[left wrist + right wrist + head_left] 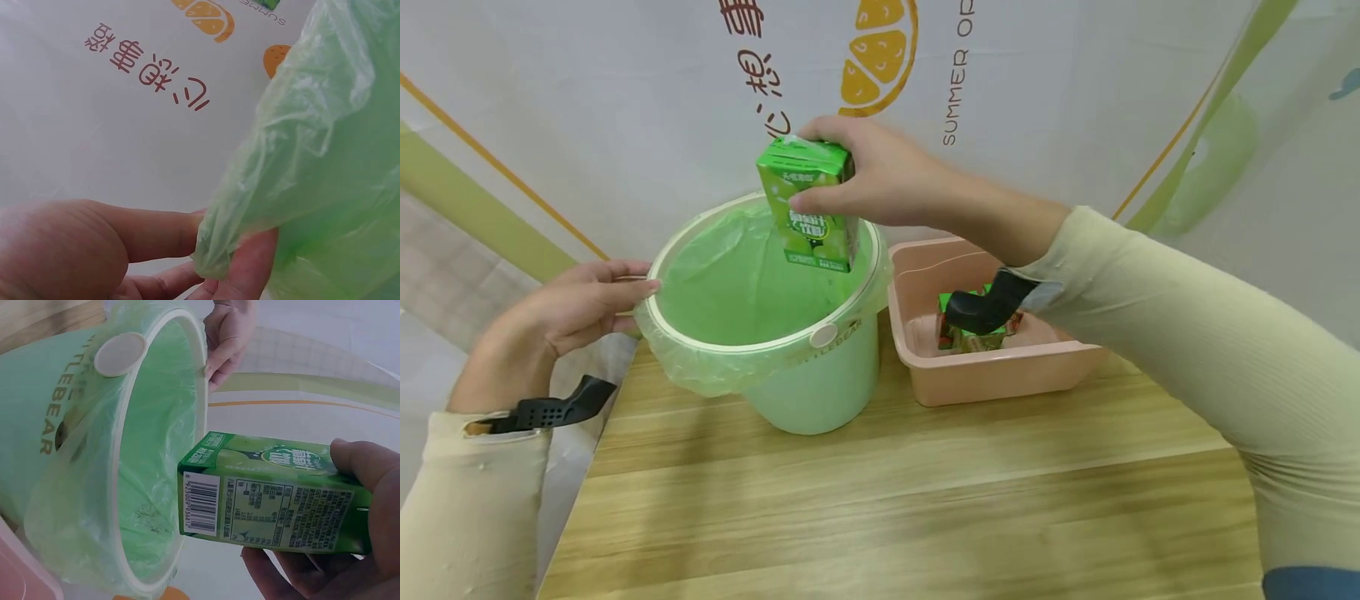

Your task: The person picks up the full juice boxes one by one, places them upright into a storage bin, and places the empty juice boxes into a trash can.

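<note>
My right hand grips a green juice box by its upper part, thumb on the front face. The carton hangs upright over the mouth of a mint-green trash bin; its barcode side shows in the right wrist view. A thin green plastic bag lines the bin and is folded out over the pale rim. At the bin's left side, my left hand pinches the bag's edge between thumb and fingers, as the left wrist view shows.
Right of the bin stands a pink plastic basin with several small green-and-red packages inside, partly hidden behind my right wrist strap. Both containers stand on a wooden table. A printed white curtain hangs close behind them.
</note>
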The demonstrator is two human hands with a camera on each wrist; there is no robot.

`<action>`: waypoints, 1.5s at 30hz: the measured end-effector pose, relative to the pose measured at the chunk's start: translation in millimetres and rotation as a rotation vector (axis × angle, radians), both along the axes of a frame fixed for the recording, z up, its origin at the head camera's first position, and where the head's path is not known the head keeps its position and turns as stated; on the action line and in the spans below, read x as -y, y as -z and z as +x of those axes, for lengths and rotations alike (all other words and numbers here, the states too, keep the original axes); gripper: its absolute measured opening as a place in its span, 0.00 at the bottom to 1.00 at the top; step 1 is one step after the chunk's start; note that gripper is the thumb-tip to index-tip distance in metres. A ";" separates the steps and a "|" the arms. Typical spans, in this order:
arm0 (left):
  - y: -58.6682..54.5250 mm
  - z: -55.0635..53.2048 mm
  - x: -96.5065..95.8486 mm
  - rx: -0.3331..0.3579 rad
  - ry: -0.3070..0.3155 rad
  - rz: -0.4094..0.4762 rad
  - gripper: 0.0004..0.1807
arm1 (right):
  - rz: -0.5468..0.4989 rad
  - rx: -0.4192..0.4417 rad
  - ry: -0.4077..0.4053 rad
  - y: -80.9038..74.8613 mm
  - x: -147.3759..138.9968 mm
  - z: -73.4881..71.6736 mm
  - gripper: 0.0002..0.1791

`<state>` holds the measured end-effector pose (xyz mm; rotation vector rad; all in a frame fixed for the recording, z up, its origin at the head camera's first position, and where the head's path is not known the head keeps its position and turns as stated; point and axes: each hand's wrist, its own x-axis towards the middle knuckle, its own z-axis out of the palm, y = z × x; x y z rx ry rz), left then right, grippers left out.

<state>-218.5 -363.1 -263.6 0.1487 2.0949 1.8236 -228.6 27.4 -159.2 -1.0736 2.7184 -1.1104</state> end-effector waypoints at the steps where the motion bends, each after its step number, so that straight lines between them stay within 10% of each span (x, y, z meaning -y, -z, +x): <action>1: -0.3 -0.4 -0.5 0.001 0.000 -0.003 0.11 | 0.006 0.001 0.000 1.0 4.4 -1.8 0.30; 15: 0.7 0.6 0.3 -0.001 0.009 0.024 0.13 | 0.122 0.100 0.018 24.9 24.4 -9.6 0.48; 27: 2.4 1.5 2.3 -0.010 0.022 0.034 0.15 | 0.149 -0.042 -0.131 41.2 12.7 21.0 0.38; 40: 7.4 2.3 2.5 -0.014 -0.007 0.050 0.14 | 0.190 -0.156 -0.148 68.1 -52.6 54.5 0.39; 45: 8.3 6.1 2.5 -0.057 -0.047 -0.167 0.08 | 0.175 -0.240 -0.097 73.5 -92.3 55.7 0.36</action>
